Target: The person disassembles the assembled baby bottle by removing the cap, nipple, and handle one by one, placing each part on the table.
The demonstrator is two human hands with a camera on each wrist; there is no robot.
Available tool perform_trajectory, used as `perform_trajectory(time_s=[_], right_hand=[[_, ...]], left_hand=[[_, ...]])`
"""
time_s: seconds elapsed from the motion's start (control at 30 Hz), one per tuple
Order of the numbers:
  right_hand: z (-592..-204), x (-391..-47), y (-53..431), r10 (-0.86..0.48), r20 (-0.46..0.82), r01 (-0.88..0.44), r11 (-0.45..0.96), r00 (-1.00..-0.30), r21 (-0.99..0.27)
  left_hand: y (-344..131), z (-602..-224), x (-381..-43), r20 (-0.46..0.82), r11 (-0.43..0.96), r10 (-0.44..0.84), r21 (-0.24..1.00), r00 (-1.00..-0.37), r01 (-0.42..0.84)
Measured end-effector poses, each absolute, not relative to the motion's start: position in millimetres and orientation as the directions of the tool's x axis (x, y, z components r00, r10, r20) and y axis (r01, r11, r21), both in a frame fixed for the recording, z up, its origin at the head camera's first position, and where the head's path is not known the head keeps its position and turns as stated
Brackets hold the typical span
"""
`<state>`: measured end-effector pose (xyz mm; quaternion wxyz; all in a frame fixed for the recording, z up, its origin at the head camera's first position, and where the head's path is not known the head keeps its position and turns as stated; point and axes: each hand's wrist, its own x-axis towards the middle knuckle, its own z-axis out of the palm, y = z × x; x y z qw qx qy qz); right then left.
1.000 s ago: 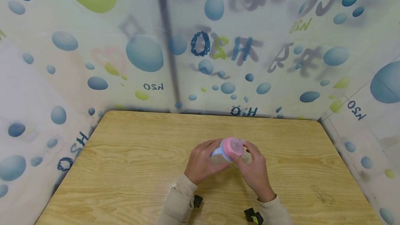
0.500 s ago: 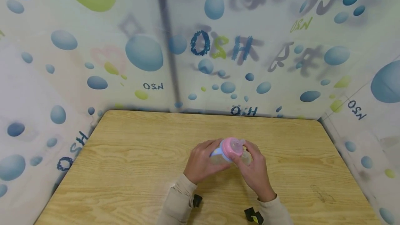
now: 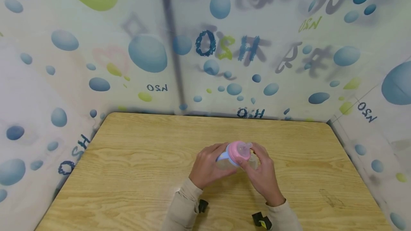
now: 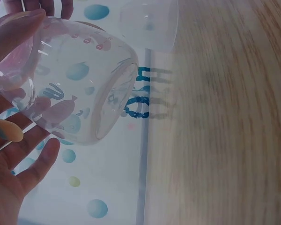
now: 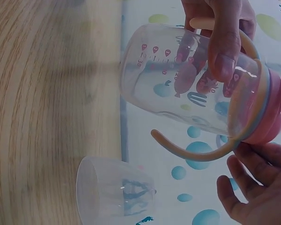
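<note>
A clear baby bottle (image 5: 173, 79) with a pink collar (image 3: 237, 151) and a see-through teat (image 3: 244, 148) is held tilted above the table. My left hand (image 3: 207, 167) grips its body, thumb across the near side and fingers behind. Around the bottle's neck sits a blue ring with two pale orange handles (image 5: 196, 154). My right hand (image 3: 262, 174) holds the pink collar between thumb and fingers. In the right wrist view printed measuring marks show on the bottle, and nothing is seen inside it. Beyond the right fingers stands a clear dome cap (image 5: 114, 192) on the table.
The wooden table (image 3: 144, 159) extends to both sides of the hands. Printed walls (image 3: 192, 81) with blue dots and letters enclose its back and sides. Black devices (image 3: 261, 220) are strapped at both wrists over beige sleeves.
The right wrist has shifted very slightly to the right. Both hands keep the same hold on the baby bottle, which stays at the same place.
</note>
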<state>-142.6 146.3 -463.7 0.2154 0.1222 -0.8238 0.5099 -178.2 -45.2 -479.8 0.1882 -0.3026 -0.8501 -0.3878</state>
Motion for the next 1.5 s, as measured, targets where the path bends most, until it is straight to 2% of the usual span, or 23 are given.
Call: perform_trajectory(time_s=[0.3, 0.4, 0.5, 0.63, 0.9, 1.5], right_hand=[[-455, -139, 145, -0.034, 0.519, -0.483, 0.425, -0.854, -0.766], [-442, -135, 142, -0.060, 0.524, -0.499, 0.417, -0.849, -0.760], [-445, -136, 144, -0.078, 0.515, -0.497, 0.415, -0.854, -0.762], [-462, -142, 152, -0.102, 0.501, -0.496, 0.401, -0.859, -0.770], [-460, -141, 158, -0.162, 0.481, -0.506, 0.348, -0.862, -0.789], [-460, -140, 158, -0.165, 0.463, -0.491, 0.332, -0.871, -0.806]], left_hand=[[-47, -476, -179, 0.524, 0.431, 0.410, 0.610, -0.747, 0.665], [-48, -475, -179, 0.509, 0.420, 0.420, 0.625, -0.752, 0.658], [-49, -474, -178, 0.490, 0.421, 0.424, 0.638, -0.762, 0.645], [-50, -475, -179, 0.489, 0.419, 0.432, 0.636, -0.758, 0.649], [-50, -476, -180, 0.517, 0.392, 0.450, 0.618, -0.728, 0.681], [-48, -477, -179, 0.483, 0.408, 0.479, 0.617, -0.733, 0.673]])
